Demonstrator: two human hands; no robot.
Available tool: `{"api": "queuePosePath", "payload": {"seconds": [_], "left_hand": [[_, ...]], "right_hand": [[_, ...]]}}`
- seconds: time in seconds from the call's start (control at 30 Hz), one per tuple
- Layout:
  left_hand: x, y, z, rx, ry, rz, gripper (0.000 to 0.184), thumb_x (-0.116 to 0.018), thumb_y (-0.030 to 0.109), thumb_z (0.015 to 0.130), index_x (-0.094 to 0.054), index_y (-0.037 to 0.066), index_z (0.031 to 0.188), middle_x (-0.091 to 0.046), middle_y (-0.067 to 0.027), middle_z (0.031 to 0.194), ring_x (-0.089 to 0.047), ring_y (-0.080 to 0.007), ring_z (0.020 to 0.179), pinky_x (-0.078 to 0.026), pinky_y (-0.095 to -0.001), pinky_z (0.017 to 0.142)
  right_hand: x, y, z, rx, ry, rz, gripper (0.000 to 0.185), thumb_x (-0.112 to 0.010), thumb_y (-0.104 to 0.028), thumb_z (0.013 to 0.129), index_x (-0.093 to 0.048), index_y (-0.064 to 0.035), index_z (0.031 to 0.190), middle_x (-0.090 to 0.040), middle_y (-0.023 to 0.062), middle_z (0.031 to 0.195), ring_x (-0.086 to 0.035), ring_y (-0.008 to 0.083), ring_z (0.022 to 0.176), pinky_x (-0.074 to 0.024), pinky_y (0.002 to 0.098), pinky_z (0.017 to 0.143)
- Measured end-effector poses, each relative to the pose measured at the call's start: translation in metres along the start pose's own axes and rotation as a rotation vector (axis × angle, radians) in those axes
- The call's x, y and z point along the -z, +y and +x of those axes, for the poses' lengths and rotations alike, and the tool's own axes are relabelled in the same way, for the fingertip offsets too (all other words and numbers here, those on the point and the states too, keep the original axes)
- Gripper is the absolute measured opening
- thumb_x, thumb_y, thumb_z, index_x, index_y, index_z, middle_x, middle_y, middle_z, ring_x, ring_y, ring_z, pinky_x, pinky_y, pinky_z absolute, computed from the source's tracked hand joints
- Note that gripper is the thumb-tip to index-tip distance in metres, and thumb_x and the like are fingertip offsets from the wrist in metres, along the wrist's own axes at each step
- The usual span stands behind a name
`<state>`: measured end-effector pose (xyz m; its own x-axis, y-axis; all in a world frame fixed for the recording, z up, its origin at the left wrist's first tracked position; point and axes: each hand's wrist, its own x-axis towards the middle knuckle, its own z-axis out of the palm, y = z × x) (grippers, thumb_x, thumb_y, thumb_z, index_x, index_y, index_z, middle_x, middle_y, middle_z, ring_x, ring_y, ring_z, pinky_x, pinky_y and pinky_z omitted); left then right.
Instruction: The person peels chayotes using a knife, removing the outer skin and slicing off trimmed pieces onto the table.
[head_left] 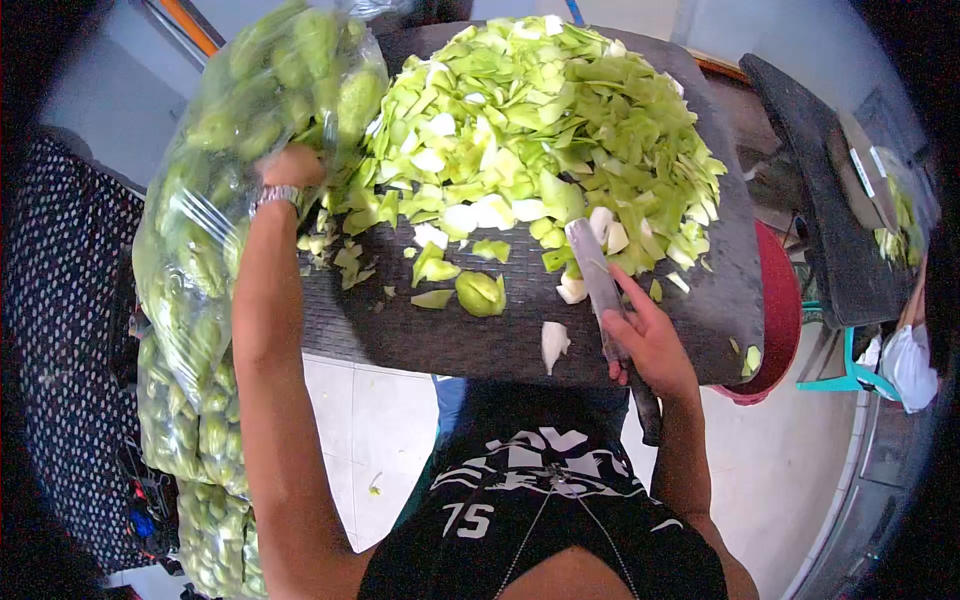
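A large pile of green peels and pale pieces (520, 120) covers much of the dark table (400, 325). My right hand (645, 335) holds a knife (597, 270) near the table's front edge, its blade pointing up toward the pile. My left hand (292, 168), with a watch on the wrist, reaches into the opening of a clear plastic bag (190, 225) full of green chayotes; its fingers are hidden. One green chayote (480, 294) lies on the table in front of the pile, with a white piece (554, 345) to its right.
More bagged chayotes (215, 440) stand below at the left, beside a dotted dark cloth (70, 340). A red tub (780, 310) is under the table's right edge. Farther right are another dark table (820, 210) and a teal stool (850, 360).
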<state>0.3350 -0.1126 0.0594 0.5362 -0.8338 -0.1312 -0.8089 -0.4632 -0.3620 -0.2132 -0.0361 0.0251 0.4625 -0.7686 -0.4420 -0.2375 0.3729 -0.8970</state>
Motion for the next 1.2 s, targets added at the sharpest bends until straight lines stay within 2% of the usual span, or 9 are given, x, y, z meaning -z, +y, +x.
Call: {"api": "queuePosePath", "payload": {"seconds": [0.1, 0.2, 0.3, 0.4, 0.6, 0.73, 0.83, 1.0, 1.2], "left_hand": [[-0.011, -0.007, 0.022, 0.07, -0.009, 0.02, 0.042, -0.066, 0.038, 0.085, -0.076, 0.015, 0.119, -0.072, -0.0106, 0.128, -0.068, -0.0311, 0.119, -0.049, -0.0542, 0.101], [-0.025, -0.013, 0.019, 0.024, 0.077, 0.051, 0.042, -0.066, 0.036, 0.083, -0.075, 0.014, 0.118, -0.07, -0.0194, 0.127, -0.068, -0.0389, 0.117, -0.054, -0.0529, 0.1], [-0.022, -0.008, 0.005, 0.103, 0.156, -0.042, 0.041, -0.066, 0.033, 0.082, -0.076, 0.012, 0.116, -0.07, -0.0201, 0.126, -0.068, -0.0395, 0.116, -0.054, -0.0509, 0.099], [-0.012, -0.007, 0.0, 0.079, 0.055, -0.037, 0.04, -0.064, 0.033, 0.084, -0.076, 0.011, 0.115, -0.07, -0.0204, 0.126, -0.069, -0.0389, 0.115, -0.055, -0.0497, 0.097], [-0.034, 0.0, 0.011, 0.043, 0.219, -0.042, 0.035, -0.059, 0.032, 0.088, -0.08, 0.009, 0.105, -0.074, -0.0181, 0.116, -0.073, -0.0347, 0.106, -0.058, -0.0468, 0.09], [-0.051, 0.001, 0.022, 0.118, 0.279, -0.046, 0.033, -0.055, 0.026, 0.091, -0.08, 0.009, 0.103, -0.075, -0.0173, 0.114, -0.073, -0.035, 0.107, -0.059, -0.0458, 0.088], [-0.05, -0.009, 0.024, 0.041, 0.193, -0.034, 0.031, -0.056, 0.026, 0.091, -0.08, 0.009, 0.101, -0.075, -0.0182, 0.115, -0.073, -0.0348, 0.106, -0.06, -0.0449, 0.086], [-0.038, -0.004, 0.0, 0.125, 0.384, -0.078, 0.026, -0.063, 0.026, 0.083, -0.079, 0.007, 0.092, -0.077, -0.0179, 0.101, -0.076, -0.0342, 0.092, -0.061, -0.0447, 0.076], [-0.071, -0.009, 0.006, 0.114, 0.615, -0.074, 0.022, -0.071, 0.026, 0.075, -0.075, 0.006, 0.082, -0.075, -0.0192, 0.085, -0.074, -0.0354, 0.076, -0.06, -0.0436, 0.07]], "right_hand": [[0.0, -0.002, 0.0, -0.007, -0.001, 0.001, 0.068, -0.061, -0.021, 0.103, -0.029, -0.0178, 0.162, -0.066, 0.0087, 0.084, -0.059, 0.0127, 0.053, -0.0471, 0.0276, 0.045], [0.001, 0.0, -0.001, 0.0, -0.007, -0.033, 0.067, -0.061, -0.021, 0.103, -0.029, -0.0185, 0.163, -0.066, 0.0079, 0.083, -0.059, 0.0126, 0.053, -0.0474, 0.0276, 0.045], [0.001, 0.0, 0.001, 0.027, -0.021, -0.04, 0.067, -0.061, -0.02, 0.104, -0.029, -0.0198, 0.163, -0.065, 0.0072, 0.082, -0.059, 0.0126, 0.054, -0.0476, 0.0275, 0.045], [0.002, 0.002, 0.0, 0.023, -0.018, -0.029, 0.067, -0.061, -0.02, 0.103, -0.03, -0.0198, 0.162, -0.065, 0.0073, 0.081, -0.06, 0.0126, 0.054, -0.0477, 0.0275, 0.045], [0.002, 0.001, -0.001, 0.036, -0.008, -0.024, 0.067, -0.061, -0.018, 0.103, -0.029, -0.0174, 0.162, -0.066, 0.0073, 0.081, -0.06, 0.0125, 0.054, -0.0477, 0.028, 0.045], [0.001, 0.001, 0.0, 0.019, -0.004, -0.042, 0.067, -0.06, -0.018, 0.103, -0.029, -0.017, 0.162, -0.066, 0.0072, 0.08, -0.059, 0.0125, 0.054, -0.0476, 0.0281, 0.045], [0.0, 0.0, -0.002, 0.041, -0.007, -0.036, 0.067, -0.06, -0.018, 0.103, -0.029, -0.0173, 0.162, -0.066, 0.0074, 0.082, -0.059, 0.0123, 0.054, -0.0473, 0.0278, 0.045], [0.002, 0.002, -0.001, 0.035, -0.005, -0.018, 0.068, -0.061, -0.019, 0.103, -0.028, -0.0181, 0.163, -0.067, 0.0076, 0.085, -0.059, 0.0124, 0.054, -0.0484, 0.0278, 0.047], [0.006, -0.002, 0.002, 0.016, -0.057, -0.009, 0.068, -0.061, -0.019, 0.104, -0.027, -0.0184, 0.163, -0.067, 0.0085, 0.085, -0.061, 0.0133, 0.056, -0.0499, 0.0282, 0.049]]}}
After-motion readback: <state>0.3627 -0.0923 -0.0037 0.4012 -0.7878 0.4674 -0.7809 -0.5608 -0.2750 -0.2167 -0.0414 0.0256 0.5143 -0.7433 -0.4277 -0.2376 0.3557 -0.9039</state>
